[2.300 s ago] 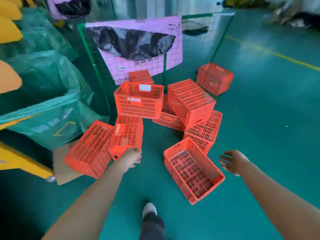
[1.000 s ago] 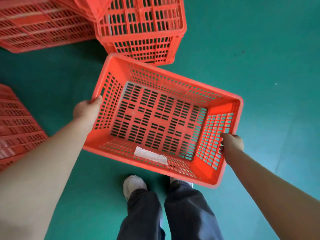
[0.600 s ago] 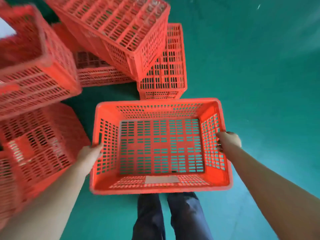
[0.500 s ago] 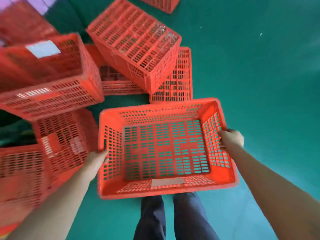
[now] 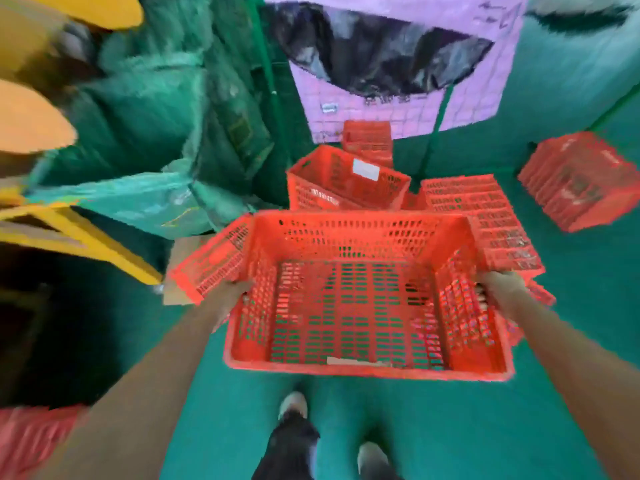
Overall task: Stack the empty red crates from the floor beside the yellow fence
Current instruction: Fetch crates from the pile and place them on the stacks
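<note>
Underfoot: shoes (image 5: 292,403) on green floor (image 5: 467,427); open room by feet and off to right. Then crate (image 5: 367,371), held off floor before body, mouth up, empty but for paper scrap (image 5: 356,362). Grip: left hand (image 5: 230,299) clasps left end wall, right hand (image 5: 498,289) curls round right end wall, fingers hooked at slots. Looks light, stiff, slotted plastic; end walls seem best hold. Leftward: yellow fence (image 5: 104,251) near, cardboard (image 5: 176,271) and green sacks (image 5: 138,133) crowd that side. Ahead: loose crates (image 5: 346,181) tumbled, corners jutting, little room between. Beyond: pink sheet (image 5: 398,109).
</note>
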